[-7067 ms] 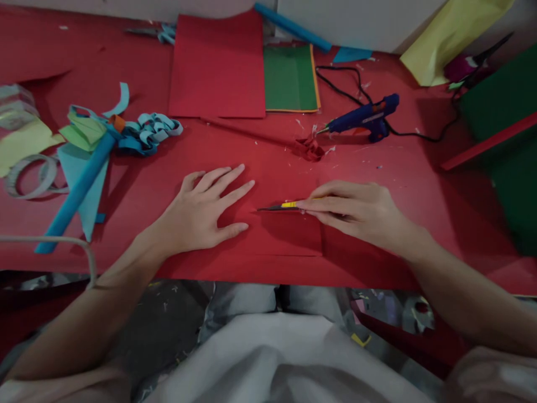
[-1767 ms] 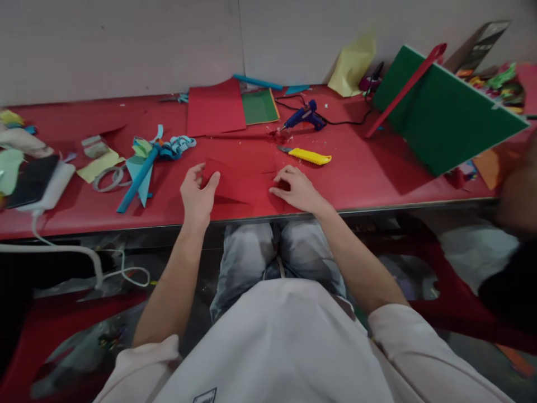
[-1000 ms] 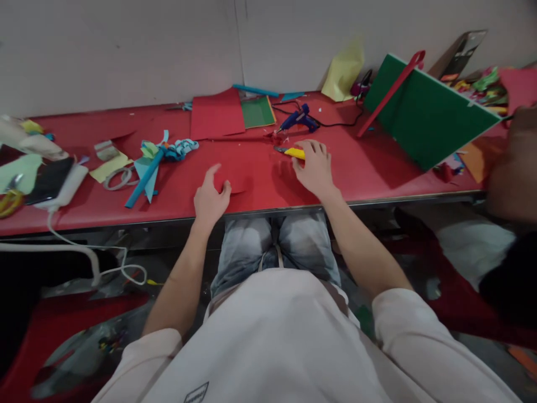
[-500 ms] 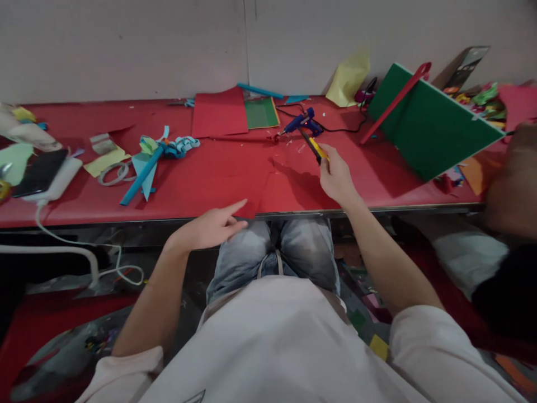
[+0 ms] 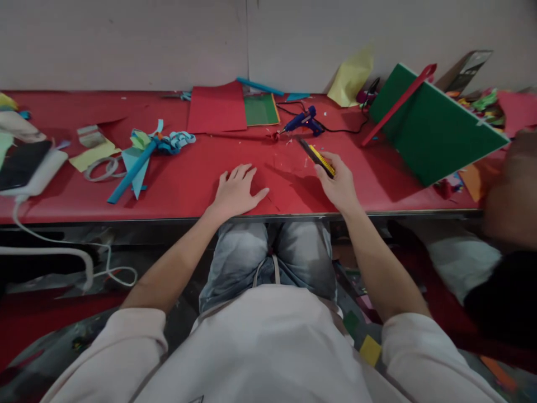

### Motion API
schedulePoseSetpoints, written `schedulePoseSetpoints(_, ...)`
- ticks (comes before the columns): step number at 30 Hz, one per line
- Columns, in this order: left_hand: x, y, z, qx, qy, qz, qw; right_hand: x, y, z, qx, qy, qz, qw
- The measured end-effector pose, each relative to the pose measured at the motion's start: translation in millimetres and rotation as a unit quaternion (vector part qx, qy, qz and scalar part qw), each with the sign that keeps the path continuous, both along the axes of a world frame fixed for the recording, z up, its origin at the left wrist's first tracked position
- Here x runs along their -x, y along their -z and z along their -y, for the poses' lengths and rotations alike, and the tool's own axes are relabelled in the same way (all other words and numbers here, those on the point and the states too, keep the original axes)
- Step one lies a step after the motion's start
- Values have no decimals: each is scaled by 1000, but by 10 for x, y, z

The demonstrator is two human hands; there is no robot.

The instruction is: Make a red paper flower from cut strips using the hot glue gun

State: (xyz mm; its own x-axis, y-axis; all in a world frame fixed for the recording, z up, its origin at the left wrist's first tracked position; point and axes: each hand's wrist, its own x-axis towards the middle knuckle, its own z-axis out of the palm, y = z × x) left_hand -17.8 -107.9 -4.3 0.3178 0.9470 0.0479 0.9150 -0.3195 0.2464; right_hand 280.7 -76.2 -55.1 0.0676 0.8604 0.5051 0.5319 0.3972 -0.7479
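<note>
My left hand (image 5: 237, 193) lies palm down near the front edge of the red table, its fingers spread. Under and beside it appears to be a sheet of red paper (image 5: 279, 187), hard to tell from the tabletop. To the right, my right hand (image 5: 340, 184) grips a yellow and black utility knife (image 5: 321, 159), its front end pointing away to the upper left. Just beyond the knife rests a blue hot glue gun (image 5: 304, 120) with a lit red light. Whether the knife's blade is out, I cannot tell.
Red card (image 5: 218, 109) and a green sheet (image 5: 260, 110) lie at the back. A large green board (image 5: 432, 123) leans at the right, near another person's arm (image 5: 509, 190). Left are a blue paper tube (image 5: 132, 173), tape rolls (image 5: 103, 168) and a phone (image 5: 25, 165) on a white power bank.
My left hand has risen from the table's front edge and settled flat on the surface, fingers spreading. The right hand has shifted slightly down with the knife, away from the glue gun.
</note>
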Motion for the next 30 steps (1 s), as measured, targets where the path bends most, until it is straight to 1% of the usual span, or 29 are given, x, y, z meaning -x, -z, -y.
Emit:
schedulePoseSetpoints(1,28,-1,-47,9,26,1,1000,3,0,4,-2,-6,-15,1000)
schedulePoseSetpoints(3,156,-32,-131,42,89,-1,995,9,-20,26,2,-35,-47,998)
schedulePoseSetpoints(4,241,-53,-166,55,99,-2,994,10,-46,45,5,-57,-53,997)
schedulePoseSetpoints(6,406,-87,-214,79,117,-14,990,12,-139,98,10,-109,-34,993)
schedulePoseSetpoints(8,518,-94,-228,92,139,-18,986,25,-286,154,13,-155,27,987)
schedulePoseSetpoints(10,556,-74,-220,83,145,-2,986,59,-466,187,5,-191,101,976)
schedulePoseSetpoints(13,528,-23,-199,48,133,31,990,150,-730,164,-48,-218,188,957)
schedulePoseSetpoints(15,501,-2,-190,37,122,47,991,221,-856,110,-60,-237,221,944)
schedulePoseSetpoints(17,485,1,-184,40,116,49,991,289,-925,52,-54,-250,245,935)
schedulePoseSetpoints(20,477,-12,-181,52,128,21,990,387,-939,-13,-54,-272,271,922)
schedulePoseSetpoints(25,475,6,-186,57,143,-5,988,535,-857,-46,-66,-317,301,897)
schedulePoseSetpoints(30,472,45,-187,44,149,-22,988,547,-809,-36,-50,-308,307,899)
